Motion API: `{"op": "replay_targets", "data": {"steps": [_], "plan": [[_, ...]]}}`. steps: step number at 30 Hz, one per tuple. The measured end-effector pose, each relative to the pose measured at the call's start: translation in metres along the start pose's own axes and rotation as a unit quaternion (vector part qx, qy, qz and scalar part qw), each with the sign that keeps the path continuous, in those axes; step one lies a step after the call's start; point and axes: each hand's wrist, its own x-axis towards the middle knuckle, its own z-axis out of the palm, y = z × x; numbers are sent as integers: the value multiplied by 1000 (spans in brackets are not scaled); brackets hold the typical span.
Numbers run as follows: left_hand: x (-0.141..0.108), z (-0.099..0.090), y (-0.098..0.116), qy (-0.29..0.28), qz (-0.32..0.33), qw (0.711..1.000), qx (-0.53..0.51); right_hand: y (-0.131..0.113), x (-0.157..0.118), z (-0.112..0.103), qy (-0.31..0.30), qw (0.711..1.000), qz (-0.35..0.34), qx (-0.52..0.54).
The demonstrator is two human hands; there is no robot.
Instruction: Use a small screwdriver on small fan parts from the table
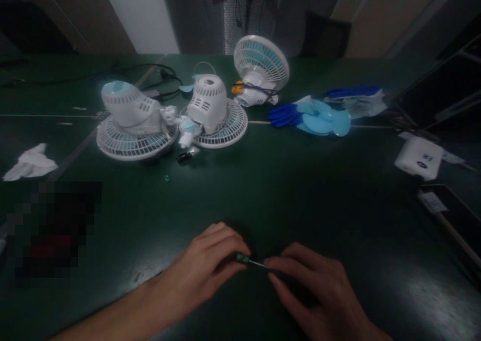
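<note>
Near the bottom middle of the head view, my left hand (216, 256) is closed around the green end of what looks like a small screwdriver (259, 264). Its thin metal shaft points right, toward my right hand (311, 286). The fingertips of that hand pinch the far end of the shaft, so the tip itself is hidden. Both hands are just above the dark green table (225, 195). A tiny green piece (167, 178) lies on the table, farther off to the left.
Across the back stand a left fan (131, 110), a middle fan (208, 103) and a tilted fan (261, 65). Right of them lie light-blue fan blades (325, 119) and blue gloves (283, 114). A white box (420, 156) and a phone-like device (454, 215) are at right; crumpled tissue (30, 161) lies left.
</note>
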Motion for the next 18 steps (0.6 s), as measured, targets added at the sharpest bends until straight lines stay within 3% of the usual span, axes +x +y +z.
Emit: {"op": "replay_targets", "data": {"steps": [5,12,18], "plan": [[0,0,1,-6,0,1000,17,2,-1,0,-12,999,-33,1],[1,-3,3,-13,-4,1000,15,-2,1,-14,93,994,-10,47],[-3,-3,9,-26,-12,1000,11,0,2,-14,97,993,-4,63]]}}
